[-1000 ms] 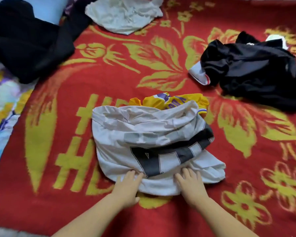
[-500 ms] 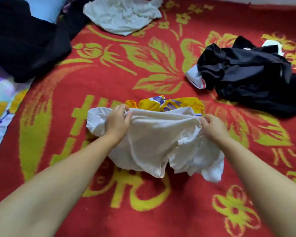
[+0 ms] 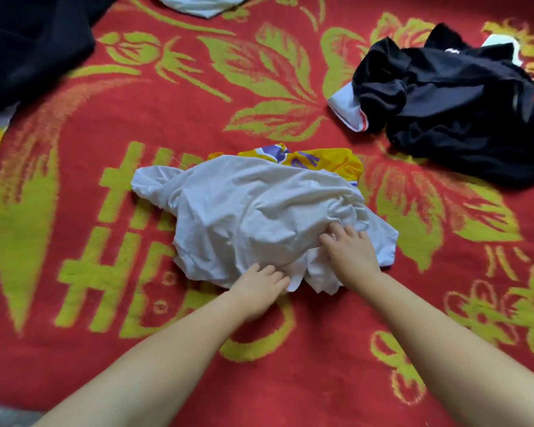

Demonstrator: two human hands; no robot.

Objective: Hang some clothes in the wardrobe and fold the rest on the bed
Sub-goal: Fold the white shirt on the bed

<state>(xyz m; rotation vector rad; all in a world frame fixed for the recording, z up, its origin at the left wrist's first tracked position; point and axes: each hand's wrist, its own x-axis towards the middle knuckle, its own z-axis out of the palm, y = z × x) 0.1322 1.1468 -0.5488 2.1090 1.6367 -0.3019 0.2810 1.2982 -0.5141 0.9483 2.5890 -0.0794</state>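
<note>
Surface: red blanket (image 3: 173, 118) with yellow-green flowers, leaves and blocky characters covers the bed and fills nearly the whole view.
White shirt: white shirt (image 3: 253, 217) lies bunched in a rumpled mound near the middle of the blanket, its front face turned under or hidden; no print shows.
Yellow garment: yellow garment (image 3: 330, 161) with purple marking peeks out past the shirt's far edge, mostly covered by it.
Left hand: left hand (image 3: 259, 291) lies at the shirt's near hem, fingers slightly bent on the cloth; fingertips sink into the folds, so a pinch cannot be told from a press.
Right hand: right hand (image 3: 352, 251) rests on the shirt's right side, fingers spread and pressing into gathered cloth; the tips are partly buried.
Black clothes: black clothes (image 3: 450, 112) heaped at far right, well apart, with a white cuff edged in red sticking out; cut off by the frame.
Dark garment: dark garment (image 3: 28, 44) at top left, cropped and blurred.
White cloth: white cloth (image 3: 198, 4) at the top edge, only a corner visible.
</note>
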